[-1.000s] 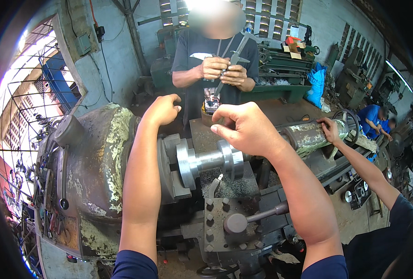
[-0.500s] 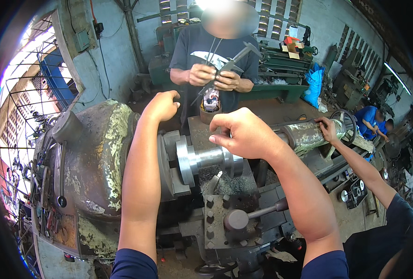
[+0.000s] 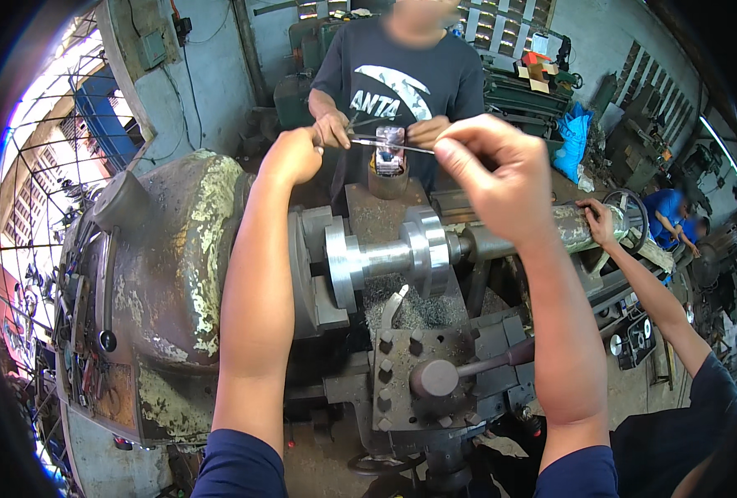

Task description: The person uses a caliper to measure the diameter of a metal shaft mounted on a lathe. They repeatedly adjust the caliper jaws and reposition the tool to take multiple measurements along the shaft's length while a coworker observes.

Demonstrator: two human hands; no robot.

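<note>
Both left hand (image 3: 292,156) and right hand (image 3: 501,166) curl beside an edge-on metal caliper (image 3: 368,142), likely stiff, light, best held along its beam; whether either pinches it cannot be told.

The workpiece (image 3: 386,258) is silver, the headstock (image 3: 165,270) mottled brown and pale green.

Left hand (image 3: 293,156): fingers curled, just beside co-worker's hand (image 3: 332,130). Right hand (image 3: 505,170): fingers at end of edge-on vernier caliper (image 3: 406,148), grip unclear. Below left fingers, lathe chuck (image 3: 308,266); between both hands' fingers, lower, flanged metal workpiece (image 3: 385,259); farther below, cutting tool (image 3: 393,309), tool post (image 3: 397,386).
</note>
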